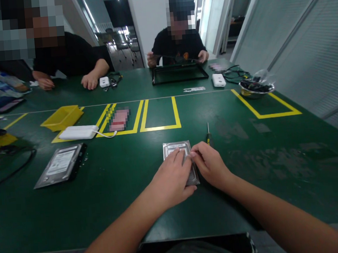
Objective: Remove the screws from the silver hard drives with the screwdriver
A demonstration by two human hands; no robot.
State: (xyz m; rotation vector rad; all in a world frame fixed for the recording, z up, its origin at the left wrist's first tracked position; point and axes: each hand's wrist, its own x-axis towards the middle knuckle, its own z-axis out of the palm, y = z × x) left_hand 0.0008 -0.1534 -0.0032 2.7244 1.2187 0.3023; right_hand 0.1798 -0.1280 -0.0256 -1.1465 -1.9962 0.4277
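Observation:
A silver hard drive [175,146] lies flat on the green table [133,191] right in front of me. My left hand [171,179] rests on top of it, fingers spread over its label and left side. My right hand [208,164] pinches the drive's right edge with its fingertips. Both hands cover the drive's near half. A small screwdriver [208,135] with a yellow and black handle lies just beyond my right hand, untouched.
A second hard drive [61,164] lies at the left, with a white box [78,132], a yellow tray [62,117] and black cables [11,164] nearby. Yellow tape outlines mark the table. Two people sit across; one holds a black frame [179,73]. A metal bowl [255,87] stands far right.

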